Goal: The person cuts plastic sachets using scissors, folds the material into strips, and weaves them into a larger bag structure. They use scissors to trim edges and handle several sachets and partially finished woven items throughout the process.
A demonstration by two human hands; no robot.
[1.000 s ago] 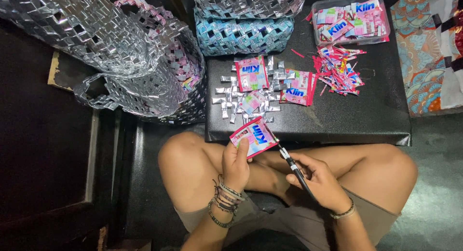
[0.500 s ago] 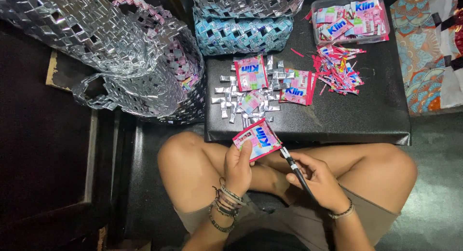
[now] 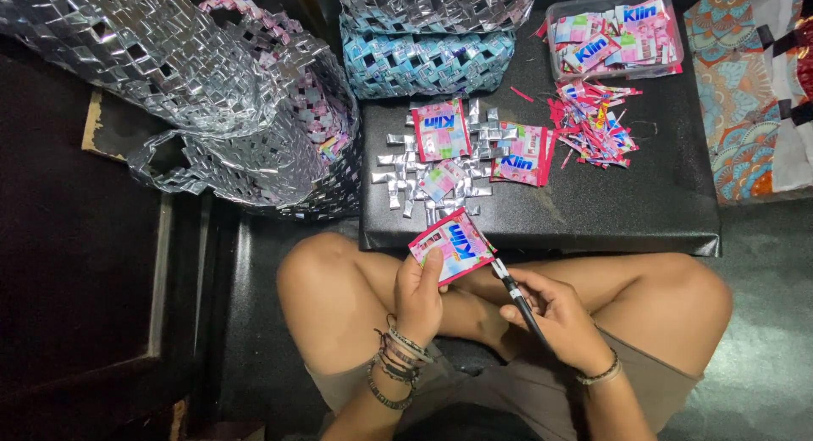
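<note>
My left hand (image 3: 418, 294) pinches a pink sachet wrapper (image 3: 451, 245) by its lower left corner and holds it flat above my knees. My right hand (image 3: 555, 310) grips a black-handled cutter (image 3: 518, 299) whose tip touches the wrapper's lower right edge. On the black table top (image 3: 593, 212) in front lie two more pink wrappers (image 3: 440, 130), a cluster of folded silver strips (image 3: 406, 170) and a pile of thin pink offcuts (image 3: 593, 123).
A clear plastic tub (image 3: 614, 34) of pink wrappers stands at the table's back right. Woven foil baskets sit at the left (image 3: 195, 94) and at the back (image 3: 428, 60). A patterned cloth (image 3: 754, 94) lies at the right. I sit cross-legged on a dark floor.
My left hand has turned the wrapper slightly and lowered it toward the cutter tip. The right hand has barely moved.
</note>
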